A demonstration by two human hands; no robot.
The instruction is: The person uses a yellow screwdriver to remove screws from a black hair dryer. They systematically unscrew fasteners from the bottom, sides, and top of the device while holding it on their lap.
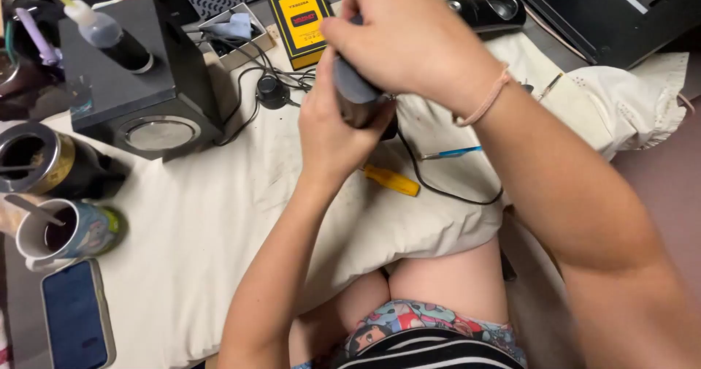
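Observation:
My left hand [330, 131] grips the lower body of a dark grey cylindrical device [355, 95] held upright above a cream pillow [219, 215]. My right hand [405, 40] closes over the device's top end, hiding it. A black cable [438, 186] trails from under the hands across the pillow. A yellow-handled tool [393, 181] lies on the pillow just below my left wrist. A thin blue pen-like tool [451, 152] rests to its right. A thin band circles my right wrist.
A black speaker box [139, 84] with a small bottle on top stands at the back left. A yellow box [299, 22], a tin [33, 157], a mug [66, 230] and a phone [75, 316] line the left side. A black tray sits at the far right.

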